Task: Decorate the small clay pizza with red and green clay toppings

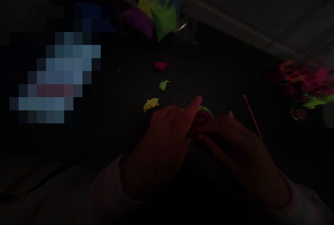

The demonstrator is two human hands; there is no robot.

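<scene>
In the dim head view, a small round piece of modelling clay (202,117) shows between my hands, with a yellow-green rim and reddish and green bits inside. My left hand (164,138) is closed around its left side, the thumb or a finger sticking up along its edge. From the right, my right hand (240,145) reaches in with fingers pinched together at the piece; its fingertips are partly hidden. Beyond my left hand lie a yellow clay lump (151,104), a light green one (164,85) and a pink one (160,66).
A thin pink stick tool (252,116) lies right of my hands, near a small pink tip (231,113). Colourful clay shapes (308,82) cluster at far right, a small one (298,113) beside them. Bagged clay (164,21) lies at the back. A bright pixelated patch (65,78) is at left.
</scene>
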